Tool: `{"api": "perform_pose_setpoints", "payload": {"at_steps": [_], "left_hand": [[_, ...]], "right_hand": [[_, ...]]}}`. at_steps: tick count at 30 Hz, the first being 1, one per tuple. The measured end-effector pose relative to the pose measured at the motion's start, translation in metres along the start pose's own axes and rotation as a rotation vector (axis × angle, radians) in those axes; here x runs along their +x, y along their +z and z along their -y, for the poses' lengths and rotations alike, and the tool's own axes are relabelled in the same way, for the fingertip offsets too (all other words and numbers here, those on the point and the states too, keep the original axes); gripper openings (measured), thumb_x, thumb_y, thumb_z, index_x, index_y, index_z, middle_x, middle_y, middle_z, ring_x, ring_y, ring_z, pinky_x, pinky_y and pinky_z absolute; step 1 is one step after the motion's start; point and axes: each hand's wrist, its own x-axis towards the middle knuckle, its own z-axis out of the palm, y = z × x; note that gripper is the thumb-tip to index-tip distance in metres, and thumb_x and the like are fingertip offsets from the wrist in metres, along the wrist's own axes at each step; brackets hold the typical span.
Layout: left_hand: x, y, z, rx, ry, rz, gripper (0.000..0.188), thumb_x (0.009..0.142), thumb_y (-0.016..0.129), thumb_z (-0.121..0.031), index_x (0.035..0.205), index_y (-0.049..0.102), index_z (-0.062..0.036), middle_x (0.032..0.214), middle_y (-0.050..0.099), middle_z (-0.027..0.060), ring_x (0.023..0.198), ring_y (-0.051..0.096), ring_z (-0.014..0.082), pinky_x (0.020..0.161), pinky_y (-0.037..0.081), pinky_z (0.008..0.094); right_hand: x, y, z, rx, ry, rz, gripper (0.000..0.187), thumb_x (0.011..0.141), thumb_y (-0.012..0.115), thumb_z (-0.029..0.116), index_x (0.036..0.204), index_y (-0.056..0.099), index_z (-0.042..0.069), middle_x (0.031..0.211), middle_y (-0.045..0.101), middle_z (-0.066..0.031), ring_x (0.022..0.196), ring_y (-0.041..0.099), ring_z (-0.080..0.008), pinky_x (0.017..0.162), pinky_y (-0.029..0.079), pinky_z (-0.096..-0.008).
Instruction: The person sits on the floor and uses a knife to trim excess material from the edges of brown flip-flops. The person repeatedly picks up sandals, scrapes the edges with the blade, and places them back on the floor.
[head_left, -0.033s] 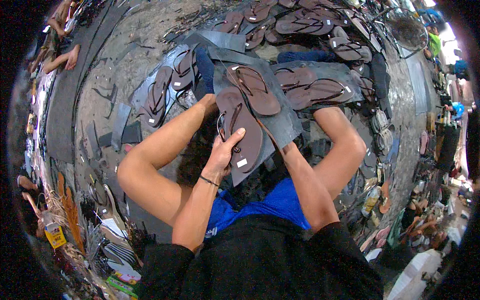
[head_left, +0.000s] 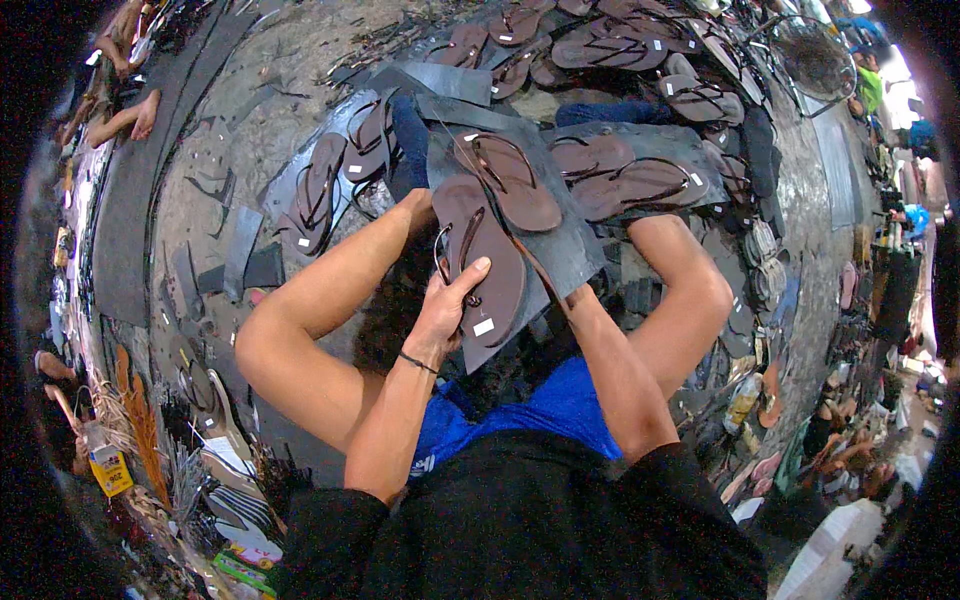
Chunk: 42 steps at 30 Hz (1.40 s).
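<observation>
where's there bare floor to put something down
Mainly the upper-left floor, between the dark strip and the left sandals, though scraps dot it. A narrower patch lies between the right knee and far-right clutter. It's crowded at top middle, with heaped sandals, and between the legs, around the sheet.

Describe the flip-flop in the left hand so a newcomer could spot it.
From the blue shorts, go up to the dark grey sheet. There the left hand grips a brown flip-flop. Its white sticker sits nearest the shorts; the neighbouring flip-flop has its own at the far end.
</observation>
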Motion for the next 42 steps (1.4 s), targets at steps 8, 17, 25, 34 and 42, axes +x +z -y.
{"api": "perform_pose_setpoints", "payload": {"at_steps": [8,17,25,34,42], "left_hand": [[0.002,-0.001,-0.012,0.025,0.006,-0.047,0.043,0.087,0.068,-0.023,0.122,0.052,-0.0033,0.101,0.063,0.0044,0.085,0.062,0.0126,0.076,0.052,0.0288],[-0.002,-0.016,-0.013,0.002,-0.032,-0.032,0.044,0.087,0.066,-0.023,0.124,0.051,-0.0044,0.101,0.062,0.0036,0.087,0.062,0.0125,0.076,0.052,0.0277],[-0.012,-0.028,-0.012,0.135,-0.003,-0.008,0.052,0.089,0.063,-0.022,0.134,0.045,-0.0033,0.117,0.058,0.0048,0.104,0.056,0.0157,0.091,0.046,0.0308],[-0.087,-0.028,-0.013,0.174,0.163,-0.063,0.061,0.085,0.066,-0.024,0.136,0.041,-0.0004,0.124,0.053,0.0096,0.11,0.052,0.0212,0.097,0.041,0.0342],[-0.144,-0.075,0.023,0.249,0.224,-0.078,0.058,0.082,0.068,-0.022,0.13,0.046,0.0008,0.117,0.057,0.012,0.101,0.057,0.0225,0.089,0.047,0.0353]], "right_hand": [[0.015,0.002,0.012,-0.034,0.003,0.013,0.043,0.097,0.046,0.029,0.134,0.044,0.007,0.136,0.048,-0.01,0.121,0.049,-0.0254,0.102,0.041,-0.0388],[0.032,0.006,0.003,-0.075,-0.025,0.003,0.042,0.097,0.045,0.03,0.133,0.045,0.007,0.135,0.049,-0.0095,0.121,0.049,-0.0242,0.102,0.039,-0.0369],[0.061,0.013,-0.02,-0.204,-0.153,0.016,0.042,0.097,0.045,0.031,0.132,0.047,0.008,0.135,0.049,-0.009,0.121,0.049,-0.0232,0.102,0.038,-0.0352],[0.095,0.096,-0.051,-0.726,0.204,-0.107,0.03,0.096,0.046,0.034,0.105,0.062,0.011,0.111,0.063,-0.0146,0.105,0.059,-0.0269,0.089,0.044,-0.0377],[0.063,0.116,-0.074,-1.449,-0.166,0.174,0.035,0.09,0.054,0.037,0.085,0.057,0.002,0.073,0.061,-0.0187,0.068,0.062,-0.0351,0.062,0.047,-0.0452]]}}
